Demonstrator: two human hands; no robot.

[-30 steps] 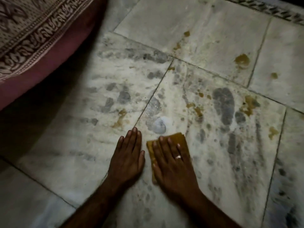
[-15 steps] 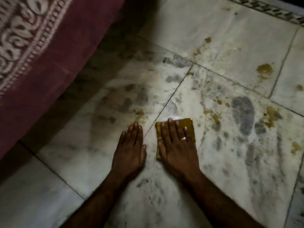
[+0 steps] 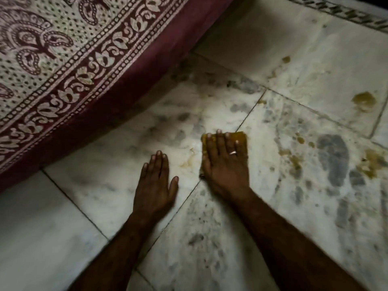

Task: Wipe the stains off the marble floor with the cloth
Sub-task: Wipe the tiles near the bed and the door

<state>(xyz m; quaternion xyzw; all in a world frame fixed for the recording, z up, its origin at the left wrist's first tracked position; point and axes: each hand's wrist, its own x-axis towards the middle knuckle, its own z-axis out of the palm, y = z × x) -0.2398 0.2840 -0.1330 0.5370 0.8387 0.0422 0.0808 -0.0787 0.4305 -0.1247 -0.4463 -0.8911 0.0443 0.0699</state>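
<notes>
My right hand [image 3: 224, 164], wearing a ring, presses flat with straight fingers on a folded yellow cloth [image 3: 240, 138] lying across a tile joint of the white marble floor [image 3: 273, 206]. Most of the cloth is hidden under the hand. My left hand [image 3: 154, 183] rests flat on the floor just to its left, fingers straight. A faint yellowish smear [image 3: 186, 162] lies between the two hands. Brown-yellow stains sit to the right: a large blot [image 3: 364, 100], spots [image 3: 294, 158] and a patch [image 3: 372, 162] near the right edge.
A maroon patterned bedspread [image 3: 84, 70] hangs over the floor across the upper left, its edge close to my left hand. A dark patterned border strip [image 3: 346, 15] runs along the top right. Grey veining marks the tiles.
My right hand has slid the cloth forward and left across the tile joint, over the stain that lay ahead of my left hand. The view has shifted toward the bedspread.
</notes>
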